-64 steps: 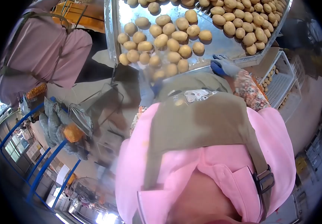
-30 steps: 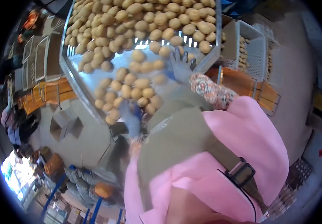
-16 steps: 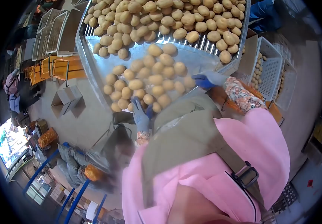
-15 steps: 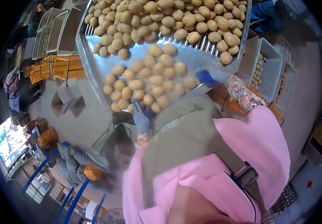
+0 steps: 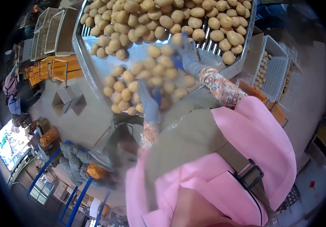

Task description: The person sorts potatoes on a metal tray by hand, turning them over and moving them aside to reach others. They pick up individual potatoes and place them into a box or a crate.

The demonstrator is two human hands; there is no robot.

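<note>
Fingers [image 5: 184, 38] of the gloved right hand [image 5: 188, 56] spread loose over potatoes [image 5: 159, 72] at upper centre of the frame, up from the right rim of the steel table [image 5: 94, 66] half a second earlier. The left hand [image 5: 149, 99], blurred and its grip unreadable, has pushed into the nearer cluster, so both hands now work the pile.

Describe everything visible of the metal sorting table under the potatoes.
The metal sorting table looks like shiny steel, with raised side rims and a smooth, reflective near section. Farther back its bed turns into parallel bars. Potatoes crowd the barred part and lie looser on the smooth part. The gloved right hand and left hand reach over its near end among them; blur hides their grip.
</note>
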